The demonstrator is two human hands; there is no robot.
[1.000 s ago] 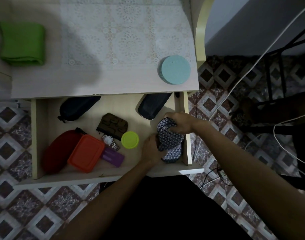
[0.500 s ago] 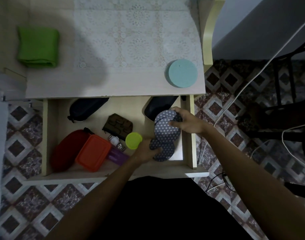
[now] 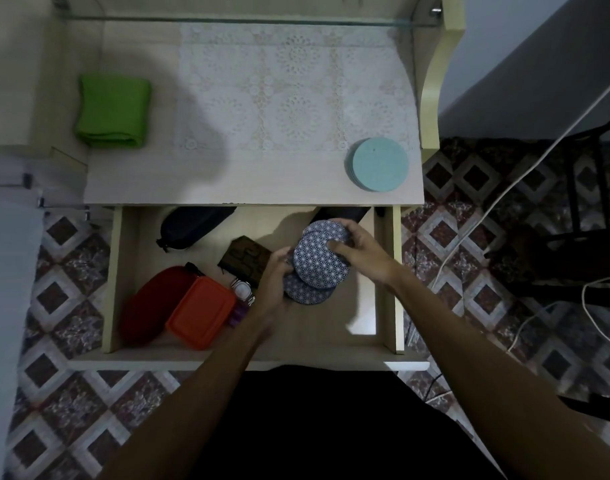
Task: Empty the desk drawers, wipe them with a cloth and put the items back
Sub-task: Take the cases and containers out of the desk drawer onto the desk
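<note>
The desk drawer (image 3: pixel 116 282) is pulled out below the desk top. Over its right half, both hands hold a loose stack of round blue coasters with a white star pattern (image 3: pixel 319 263). My left hand (image 3: pixel 274 284) grips the stack from its left edge. My right hand (image 3: pixel 357 249) grips it from the right, fingers curled over the top coasters. Still in the drawer lie a dark zip case (image 3: pixel 192 226), a brown wallet (image 3: pixel 246 258), a watch (image 3: pixel 243 289), a red pouch (image 3: pixel 151 303), an orange box (image 3: pixel 201 311) and a black case (image 3: pixel 341 213). A folded green cloth (image 3: pixel 113 110) lies on the desk top.
A stack of pale blue round coasters (image 3: pixel 379 164) sits at the desk top's right front corner, beside a lace mat (image 3: pixel 289 88). White cables (image 3: pixel 497 199) run across the patterned tile floor to the right, near a dark metal frame (image 3: pixel 587 202).
The patterned coasters have come up off the drawer's right side and moved left toward its middle, fanning apart. The lime green lid is now hidden behind my left hand.
</note>
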